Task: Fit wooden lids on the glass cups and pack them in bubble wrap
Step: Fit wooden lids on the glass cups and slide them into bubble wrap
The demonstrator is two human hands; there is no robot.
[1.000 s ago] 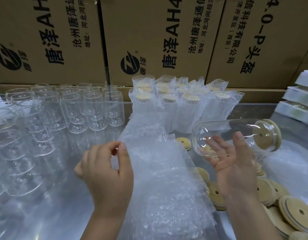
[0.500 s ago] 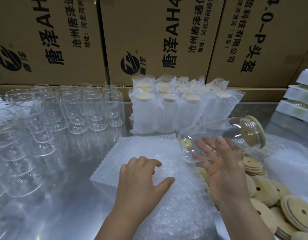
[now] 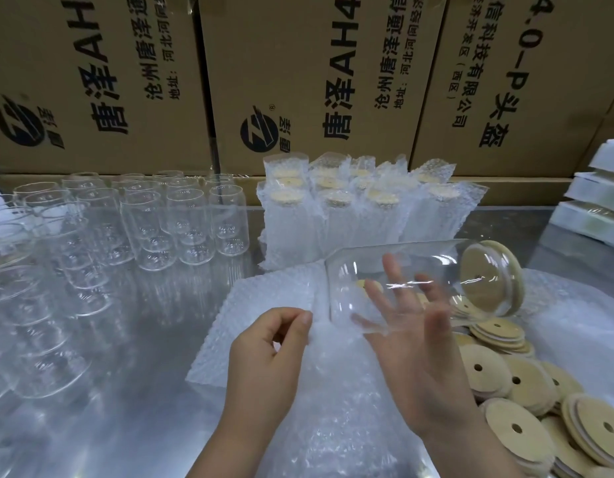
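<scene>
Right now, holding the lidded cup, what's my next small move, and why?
Probably lift the edge of the bubble wrap that your left hand pinches and guide the lidded glass cup base-first toward it: the wooden lid is already on, and the cup lies sideways on your right hand, base nearest the wrap.

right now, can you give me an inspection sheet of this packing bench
surface: metal table, shiny and reflective
job's things: bare glass cups left; wrapped lidded cups upright at back; loose wooden lids piled right; bubble wrap stacked centre; lidded cup on its side, off the table
clutter: white stacked blocks far right
grippers: left hand pinches the bubble wrap; right hand carries the lidded cup on straight fingers
cables: nothing seen
surroundings: printed cardboard boxes behind the table
</scene>
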